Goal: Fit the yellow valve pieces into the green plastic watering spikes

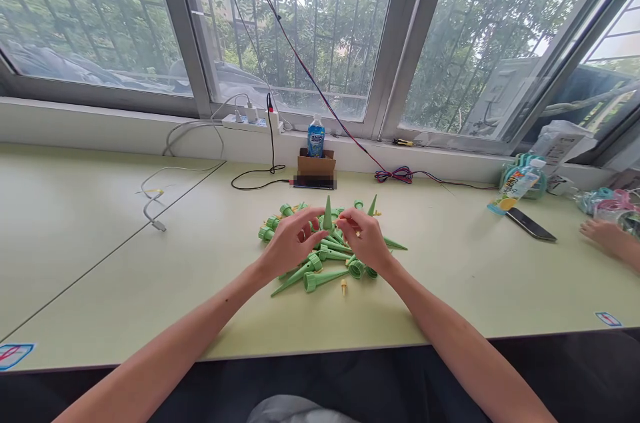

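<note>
Above a pile of green watering spikes (327, 276), my left hand (294, 239) grips one green watering spike (327, 215) with its point upward. My right hand (364, 236) is close on the other side of that spike, thumb and fingertips pinched together. What the right fingertips hold is too small and covered to make out. Ridged caps or collars show at the wide ends of several spikes. Small yellow plugs lie among them, and one yellow plug (344, 286) rests in front of the pile.
Behind the pile stand a cardboard box (317, 165) and a blue bottle (315, 137). Cables (395, 174) and a power strip (250, 119) run along the window. To the right lie a phone (531, 224) and a drink bottle (517, 186); another person's hand (607, 235) reaches in there.
</note>
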